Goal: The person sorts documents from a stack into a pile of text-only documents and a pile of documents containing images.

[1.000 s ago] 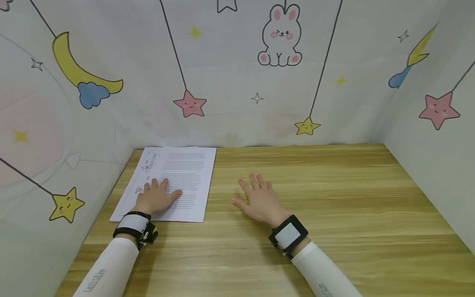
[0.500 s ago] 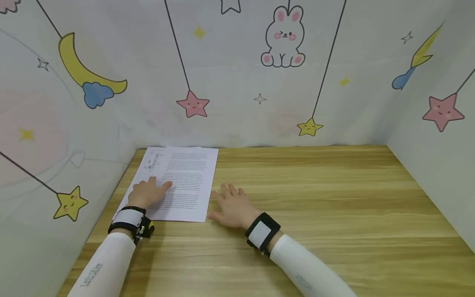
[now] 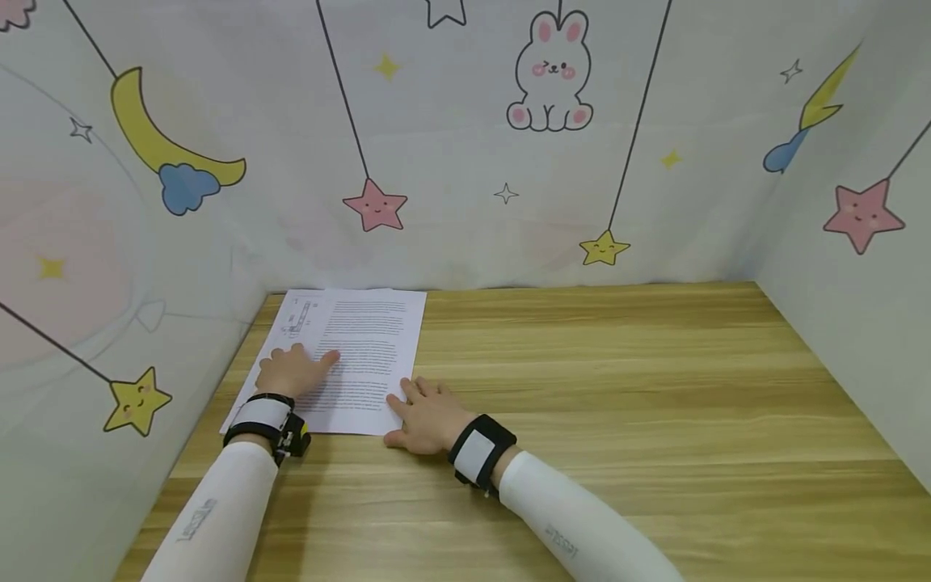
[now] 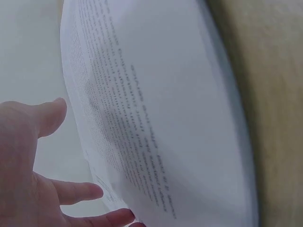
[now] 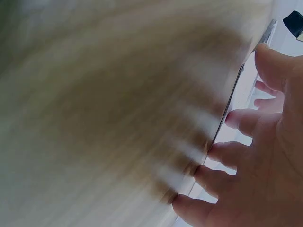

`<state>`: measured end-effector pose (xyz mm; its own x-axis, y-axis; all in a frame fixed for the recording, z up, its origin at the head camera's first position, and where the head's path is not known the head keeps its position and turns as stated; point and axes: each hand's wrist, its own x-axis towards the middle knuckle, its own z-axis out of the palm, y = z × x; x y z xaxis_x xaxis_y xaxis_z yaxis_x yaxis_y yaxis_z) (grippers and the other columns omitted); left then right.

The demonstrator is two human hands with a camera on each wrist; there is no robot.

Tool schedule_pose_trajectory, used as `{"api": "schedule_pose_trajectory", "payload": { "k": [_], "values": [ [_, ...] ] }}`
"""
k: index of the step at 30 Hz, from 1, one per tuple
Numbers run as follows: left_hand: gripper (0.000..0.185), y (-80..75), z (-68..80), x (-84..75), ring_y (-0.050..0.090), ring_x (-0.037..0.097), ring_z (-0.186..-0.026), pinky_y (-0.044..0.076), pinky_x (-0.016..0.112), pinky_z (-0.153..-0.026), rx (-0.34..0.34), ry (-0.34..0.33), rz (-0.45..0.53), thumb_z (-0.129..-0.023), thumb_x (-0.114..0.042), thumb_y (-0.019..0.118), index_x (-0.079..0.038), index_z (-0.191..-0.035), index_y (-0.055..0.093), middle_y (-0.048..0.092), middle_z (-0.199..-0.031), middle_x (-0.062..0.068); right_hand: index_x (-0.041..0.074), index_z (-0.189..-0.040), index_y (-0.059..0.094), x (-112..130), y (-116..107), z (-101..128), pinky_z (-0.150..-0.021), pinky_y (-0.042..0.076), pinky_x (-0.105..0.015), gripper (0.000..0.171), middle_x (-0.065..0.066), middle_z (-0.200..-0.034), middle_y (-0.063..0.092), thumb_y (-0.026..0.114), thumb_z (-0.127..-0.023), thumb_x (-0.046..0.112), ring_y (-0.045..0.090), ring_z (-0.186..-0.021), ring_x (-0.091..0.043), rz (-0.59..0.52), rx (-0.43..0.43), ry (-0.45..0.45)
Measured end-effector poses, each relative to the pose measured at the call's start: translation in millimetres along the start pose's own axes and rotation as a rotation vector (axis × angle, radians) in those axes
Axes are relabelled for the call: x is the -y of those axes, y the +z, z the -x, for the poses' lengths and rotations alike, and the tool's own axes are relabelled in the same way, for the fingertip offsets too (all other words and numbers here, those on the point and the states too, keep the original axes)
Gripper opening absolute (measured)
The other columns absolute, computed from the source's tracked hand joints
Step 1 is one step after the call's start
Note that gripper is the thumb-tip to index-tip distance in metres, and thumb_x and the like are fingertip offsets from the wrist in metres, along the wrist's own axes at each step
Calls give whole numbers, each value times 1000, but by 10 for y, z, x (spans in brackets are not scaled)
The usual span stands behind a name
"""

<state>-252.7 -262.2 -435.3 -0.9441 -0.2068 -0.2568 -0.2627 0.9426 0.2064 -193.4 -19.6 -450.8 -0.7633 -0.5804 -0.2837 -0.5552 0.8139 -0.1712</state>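
Note:
A stack of white printed sheets (image 3: pixel 367 339) lies at the back left of the wooden table, with lines of text and a small line drawing on top. My left hand (image 3: pixel 291 373) is over its left part, thumb pointing right. In the left wrist view, the left fingers (image 4: pixel 85 191) are spread and curl round nothing; whether the palm touches the paper is unclear. At the stack's lower right edge is my right hand (image 3: pixel 431 419), fingers spread. Its fingertips (image 5: pixel 232 118) meet the edge of the sheets in the right wrist view.
The wooden tabletop (image 3: pixel 618 388) extends to the right of the stack. A pale cloth wall (image 3: pixel 451 145) with printed stars, a moon and a rabbit closes off the back and both sides. Each wrist wears a black strap (image 3: pixel 482 450) and a white sleeve (image 3: pixel 575 517).
My right hand has moved left across the table to the right edge of the stack. The left hand has shifted slightly left over the sheets, and the top sheets look slightly shifted.

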Motion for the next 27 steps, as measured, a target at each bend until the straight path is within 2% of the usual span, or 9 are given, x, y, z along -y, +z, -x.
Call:
{"api": "schedule_pose_trajectory", "payload": {
  "k": [8,15,18,20,23,27],
  "values": [
    [91,-54,-51,-14,43,60,-121,43,63,-95,14,-3,19,-96,-60,43,22,-137,37,43,-129,48,28,-156,31,-15,-10,-19,-123,22,-51,67,-5,-167,21,40,-99,61,19,-155,-26,-20,16,-8],
    [97,-52,-74,-10,44,59,-122,45,61,-94,4,-33,81,-95,-58,46,25,-140,25,39,-132,49,28,-157,29,-1,-13,-6,-123,22,-51,69,-5,-167,20,41,-99,62,19,-155,-27,-8,12,-3],
    [98,-50,-92,-19,50,55,-117,49,56,-89,7,-18,116,-95,-57,46,27,-140,23,42,-130,49,28,-157,28,2,-12,-8,-123,23,-51,69,-6,-167,20,41,-98,63,20,-155,-27,5,10,2],
    [99,-46,-112,-19,54,51,-111,51,50,-82,24,-11,146,-95,-58,45,28,-140,21,44,-129,48,28,-157,28,2,-11,-7,-123,23,-51,69,-5,-167,20,40,-98,63,20,-155,-27,14,11,6],
    [101,-40,-135,7,59,41,-99,52,38,-69,72,0,233,-95,-60,43,26,-142,20,47,-130,45,29,-157,29,2,-11,0,-123,23,-51,69,-5,-167,20,40,-98,63,20,-155,-26,14,11,8],
    [98,-30,-155,56,61,26,-90,52,28,-63,157,9,441,-96,-63,43,18,-146,22,50,-127,33,29,-157,29,2,-11,6,-123,23,-50,68,-4,-167,21,40,-98,63,20,-155,-26,8,12,8]
  ]
}}
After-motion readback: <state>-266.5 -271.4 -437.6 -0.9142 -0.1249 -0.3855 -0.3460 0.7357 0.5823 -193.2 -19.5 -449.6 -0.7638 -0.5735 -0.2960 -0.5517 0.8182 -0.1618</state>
